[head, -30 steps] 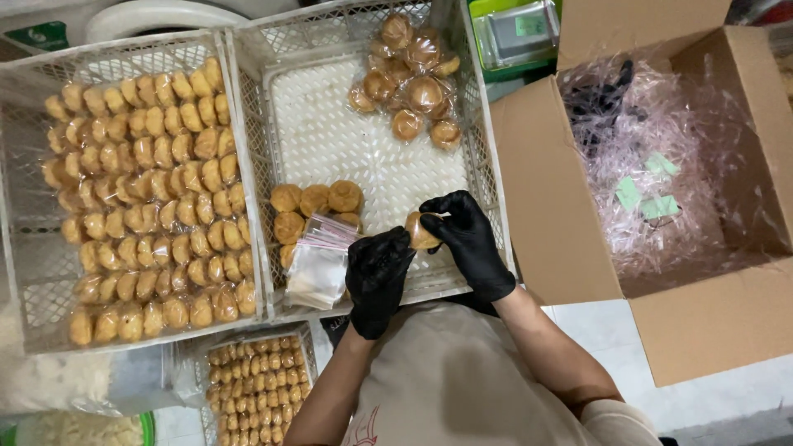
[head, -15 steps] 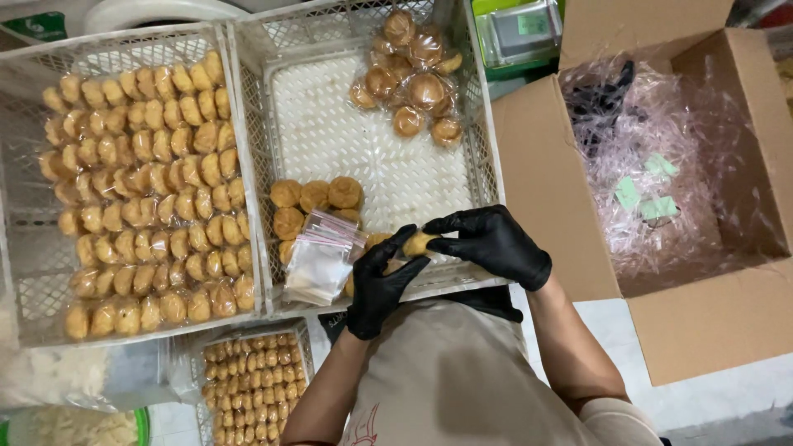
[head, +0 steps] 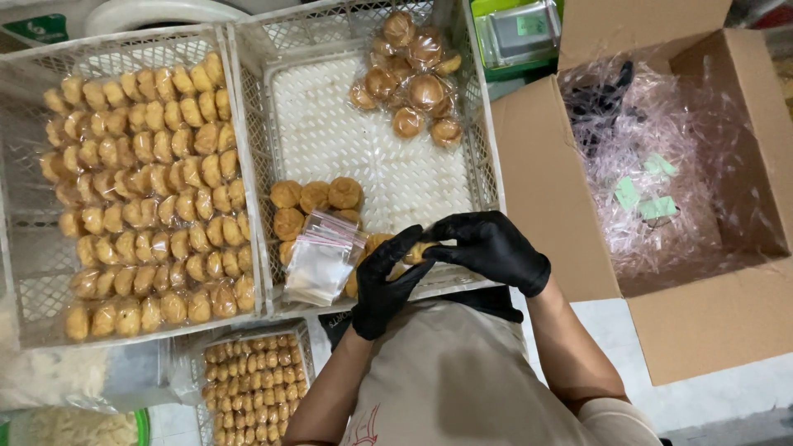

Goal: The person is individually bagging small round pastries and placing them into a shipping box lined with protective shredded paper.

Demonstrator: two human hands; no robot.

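Both gloved hands meet over the near rim of the middle crate (head: pixel 483 124), left hand (head: pixel 388 285) and right hand (head: pixel 491 248) pinching one round pastry (head: pixel 415 252) between fingertips, the stack of clear bags (head: pixel 320 260) just left of them for easy reach.

Clear bag stack (head: pixel 322 263): small flat transparent pouches, just left of the left hand (head: pixel 388 285), on the crate's near edge.
Wrapped pastries (head: pixel 413 78): round golden pieces in clear film, heaped well beyond both hands.
Cardboard box (head: pixel 545 190): brown, open, right of the right hand (head: pixel 491 248), filled with crinkled clear wrappers.
Green labels (head: pixel 648 188): 3 or so pale squares among those wrappers.
Scale screen (head: pixel 529 25): greenish rectangle, far beyond the right hand.
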